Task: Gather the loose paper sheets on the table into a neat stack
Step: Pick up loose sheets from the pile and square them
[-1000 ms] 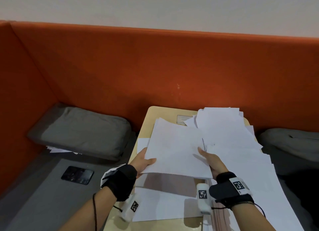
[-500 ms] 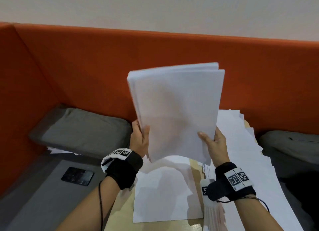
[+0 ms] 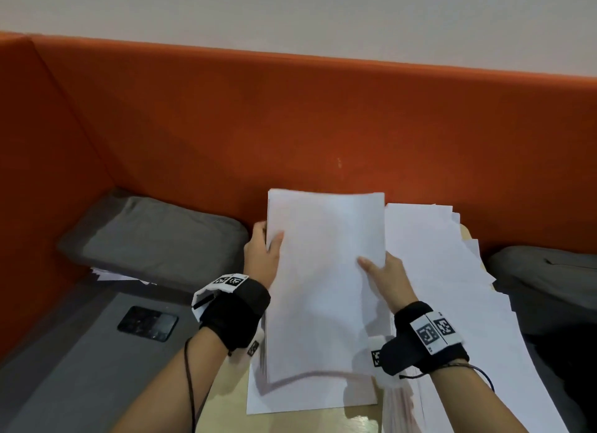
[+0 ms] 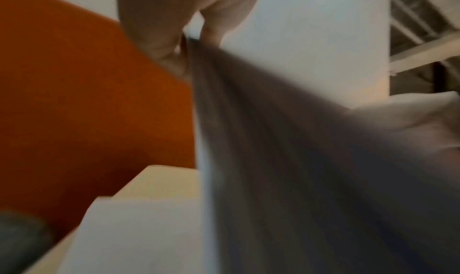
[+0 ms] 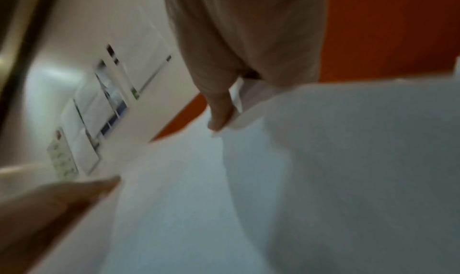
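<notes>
Held bundle of sheets (image 3: 326,271): upright-ish, long edge vertical, bottom edge down at the table (image 3: 226,410), over a single flat sheet (image 3: 310,400) lying there. Bottom edge looks motion-blurred, can't tell if it touches.

Left hand (image 3: 261,258): grasping the bundle's left edge, thumb across the front, fingers behind. Left wrist view confirms a pinch on the edge (image 4: 196,48), heavily blurred.

Right hand (image 3: 386,277): grasping the bundle's right edge, thumb on the front face, fingers behind. Right wrist view blurred, fingers (image 5: 221,111) on paper.

Loose pile (image 3: 452,287): just right of the bundle, fanned and uneven, runs along the table's right side toward the near edge, overhangs it.

Orange partition (image 3: 290,125): behind the bundle, wraps round to the left.

Grey cushion (image 3: 151,238): left of the bundle, against the partition, a few sheets (image 3: 109,276) poking out underneath.

Phone (image 3: 148,323): left of the bundle, nearer, face-up on the grey bench seat (image 3: 80,384).

Second grey cushion (image 3: 546,271): right of the pile.
</notes>
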Demonstrator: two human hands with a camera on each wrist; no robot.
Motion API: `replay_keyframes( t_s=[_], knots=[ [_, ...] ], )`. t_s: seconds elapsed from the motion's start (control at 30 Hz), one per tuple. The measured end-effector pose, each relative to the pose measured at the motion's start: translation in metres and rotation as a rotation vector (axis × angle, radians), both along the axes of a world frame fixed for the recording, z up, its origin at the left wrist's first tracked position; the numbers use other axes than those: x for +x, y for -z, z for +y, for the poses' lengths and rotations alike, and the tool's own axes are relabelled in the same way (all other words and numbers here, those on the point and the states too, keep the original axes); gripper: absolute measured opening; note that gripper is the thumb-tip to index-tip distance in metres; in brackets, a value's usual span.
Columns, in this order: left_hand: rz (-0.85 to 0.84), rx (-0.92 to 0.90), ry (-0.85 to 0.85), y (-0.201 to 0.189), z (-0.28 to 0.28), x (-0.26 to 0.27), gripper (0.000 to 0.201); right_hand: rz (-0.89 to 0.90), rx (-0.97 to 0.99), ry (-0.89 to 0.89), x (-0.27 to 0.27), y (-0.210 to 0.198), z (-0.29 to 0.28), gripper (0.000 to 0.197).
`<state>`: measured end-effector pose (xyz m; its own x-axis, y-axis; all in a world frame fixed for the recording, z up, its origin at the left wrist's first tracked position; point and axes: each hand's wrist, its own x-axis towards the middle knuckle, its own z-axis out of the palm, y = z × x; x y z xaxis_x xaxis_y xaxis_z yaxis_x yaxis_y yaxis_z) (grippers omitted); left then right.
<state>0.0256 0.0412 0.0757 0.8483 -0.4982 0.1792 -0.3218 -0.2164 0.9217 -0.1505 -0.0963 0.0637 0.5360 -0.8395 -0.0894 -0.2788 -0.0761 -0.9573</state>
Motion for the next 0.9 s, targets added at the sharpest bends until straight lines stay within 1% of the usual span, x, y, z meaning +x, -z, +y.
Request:
replay_keyframes(
  t_s=[0.03,0.1,0.13,0.17,0.2,0.27,0.3,0.37,0.43,0.47,0.5,0.57,0.6,0.63,0.73,0.8,0.83,0.9],
  knots=[
    [0.033,0.183,-0.014,0.020,0.002,0.008,0.026,0.147,0.004,-0.053,0.001,0.016,0.000,0.030],
    [0.105,0.641,0.016,0.062,0.013,0.011,0.031,0.445,0.027,-0.147,-0.001,0.053,0.006,0.032],
    [0.143,0.811,0.037,0.080,0.021,0.009,0.036,0.544,0.043,-0.150,-0.003,0.070,0.010,0.033],
    [0.188,0.888,0.042,0.094,0.028,0.005,0.041,0.594,0.055,-0.127,-0.005,0.082,0.013,0.034],
    [0.226,0.890,0.030,0.103,0.034,0.001,0.046,0.613,0.054,-0.100,-0.006,0.089,0.016,0.036],
    [0.219,0.865,-0.022,0.109,0.040,-0.002,0.055,0.649,0.035,-0.090,-0.003,0.090,0.018,0.038],
    [0.204,0.881,-0.028,0.110,0.041,-0.002,0.058,0.687,0.025,-0.103,0.000,0.088,0.019,0.039],
    [0.187,0.928,-0.022,0.109,0.040,-0.002,0.061,0.820,-0.052,-0.121,0.003,0.083,0.024,0.045],
    [0.218,0.885,-0.015,0.109,0.038,0.002,0.062,0.920,-0.135,-0.132,0.006,0.079,0.030,0.051],
    [0.246,0.827,-0.013,0.108,0.037,0.005,0.063,0.909,-0.154,-0.134,0.008,0.078,0.033,0.053],
    [0.266,0.760,-0.026,0.108,0.037,0.009,0.065,0.860,-0.137,-0.147,0.010,0.081,0.035,0.053],
    [0.335,0.655,-0.057,0.108,0.036,0.018,0.075,0.640,-0.035,-0.155,0.014,0.083,0.038,0.050],
    [0.385,0.607,-0.080,0.107,0.036,0.022,0.078,0.534,0.003,-0.165,0.017,0.083,0.039,0.046],
    [0.439,0.547,-0.112,0.109,0.037,0.027,0.076,0.465,0.023,-0.180,0.019,0.082,0.040,0.042],
    [0.634,0.348,-0.204,0.113,0.045,0.039,0.050,0.405,0.028,-0.232,0.021,0.083,0.039,0.032],
    [0.725,0.230,-0.190,0.114,0.051,0.043,0.037,0.379,0.064,-0.223,0.017,0.090,0.035,0.026],
    [0.710,0.211,-0.158,0.114,0.052,0.042,0.034,0.363,0.086,-0.208,0.015,0.094,0.033,0.024],
    [0.579,0.214,-0.063,0.109,0.049,0.033,0.029,0.339,0.110,-0.180,0.013,0.100,0.031,0.023]
  ],
)
